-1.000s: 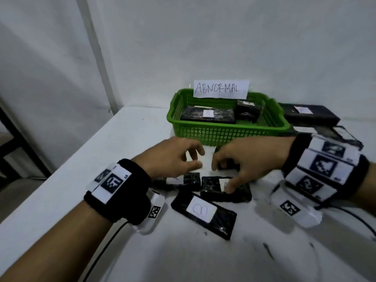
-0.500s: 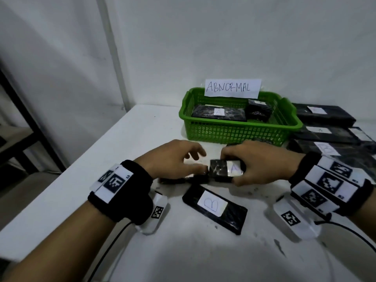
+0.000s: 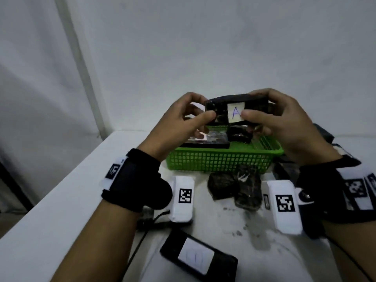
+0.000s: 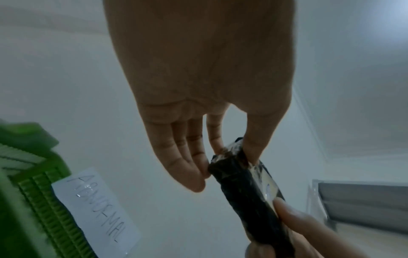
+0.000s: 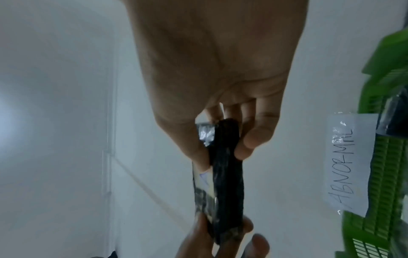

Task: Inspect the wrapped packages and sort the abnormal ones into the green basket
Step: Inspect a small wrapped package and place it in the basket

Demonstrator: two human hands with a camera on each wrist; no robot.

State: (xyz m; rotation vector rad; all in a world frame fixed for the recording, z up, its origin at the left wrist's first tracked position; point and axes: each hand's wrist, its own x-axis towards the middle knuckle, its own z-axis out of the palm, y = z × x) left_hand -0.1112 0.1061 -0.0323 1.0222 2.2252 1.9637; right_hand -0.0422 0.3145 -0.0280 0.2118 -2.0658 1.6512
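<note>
A black wrapped package (image 3: 225, 110) with a white label marked A is held up above the green basket (image 3: 219, 161). My left hand (image 3: 189, 121) pinches its left end and my right hand (image 3: 270, 119) pinches its right end, thumbs on the labelled face. The left wrist view shows the package (image 4: 247, 197) edge-on between thumb and fingers; in the right wrist view the package (image 5: 223, 176) is edge-on too. Two black packages (image 3: 207, 139) lie in the basket. On the table lie two crumpled dark packages (image 3: 236, 186) and a flat labelled package (image 3: 199, 259).
A paper sign reading ABNORMAL (image 4: 97, 211) hangs on the basket's far rim. More black packages (image 3: 325, 135) are stacked to the right of the basket. The white table (image 3: 61, 200) has its left edge close by. A cable (image 3: 140, 241) runs from my left wrist.
Both hands have lifted the package marked A from the table up to above the basket. The head view has moved closer and tilted down.
</note>
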